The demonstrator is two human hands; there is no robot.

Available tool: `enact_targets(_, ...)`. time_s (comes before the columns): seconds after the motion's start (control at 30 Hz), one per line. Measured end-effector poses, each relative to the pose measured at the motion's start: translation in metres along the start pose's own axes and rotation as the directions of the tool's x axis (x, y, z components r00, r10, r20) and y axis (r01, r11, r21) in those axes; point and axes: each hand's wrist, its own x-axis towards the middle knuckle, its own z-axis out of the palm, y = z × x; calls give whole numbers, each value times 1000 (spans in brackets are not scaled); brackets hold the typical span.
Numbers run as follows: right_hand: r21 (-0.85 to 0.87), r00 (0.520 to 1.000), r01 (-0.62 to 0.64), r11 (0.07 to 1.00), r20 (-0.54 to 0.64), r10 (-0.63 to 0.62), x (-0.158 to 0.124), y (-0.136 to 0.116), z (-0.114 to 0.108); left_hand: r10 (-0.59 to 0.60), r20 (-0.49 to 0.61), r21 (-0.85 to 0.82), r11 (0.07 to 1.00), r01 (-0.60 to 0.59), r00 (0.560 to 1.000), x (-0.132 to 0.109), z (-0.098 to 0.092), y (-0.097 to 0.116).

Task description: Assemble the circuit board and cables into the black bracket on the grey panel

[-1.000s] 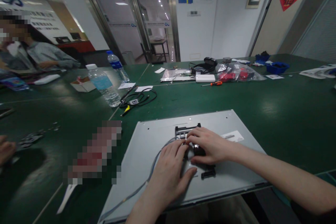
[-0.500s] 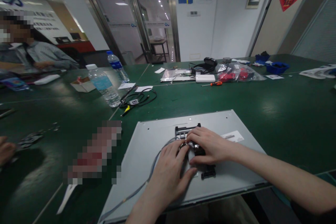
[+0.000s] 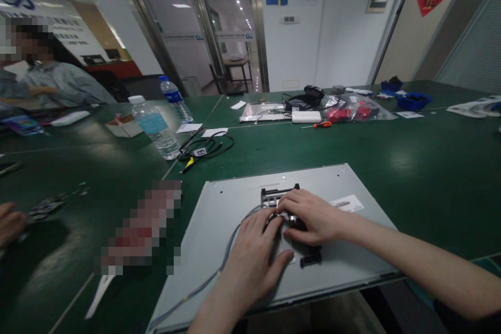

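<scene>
A flat pale grey metal panel [image 3: 219, 214] lies at the table's front edge. On its middle sits a black plastic bracket [image 3: 281, 191], partly hidden by my hands. My left hand [image 3: 254, 242] rests on the panel, its fingertips at a small dark part near the bracket and its thumb spread away. My right hand [image 3: 313, 214] curls over a shiny black part [image 3: 296, 222], thumb bent below it. The fingertips of both hands nearly meet, hiding what lies under them. A grey cable [image 3: 226, 251] runs from beneath my left fingers down the panel's left side.
Left of the panel is a blurred-out reddish item [image 3: 143, 224]. Two water bottles [image 3: 154, 125] and a black cable [image 3: 219, 141] are farther back. An orange screwdriver [image 3: 321, 124] lies before a bagged red item [image 3: 352, 109]. A co-worker's hand [image 3: 10, 224] is at far left.
My right thumb has shifted slightly up and inward beside the shiny black part. My left hand and the panel hold their place. The person at far left has moved a little.
</scene>
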Motion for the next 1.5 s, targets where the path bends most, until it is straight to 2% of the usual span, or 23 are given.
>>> enact_targets(0.37, -19, 1000, -18, 1000, 10, 18, 1, 0, 3, -25, 36, 14, 1000, 24, 999, 1, 0, 1)
enact_targets(1.07, -11, 999, -38, 999, 17, 38, 0, 0, 3, -8, 17, 21, 1000, 7, 1000, 2, -1, 2)
enact_targets(1.5, -21, 1000, -2, 1000, 27, 3, -2, 0, 1, -11, 24, 21, 1000, 10, 1000, 2, -1, 1)
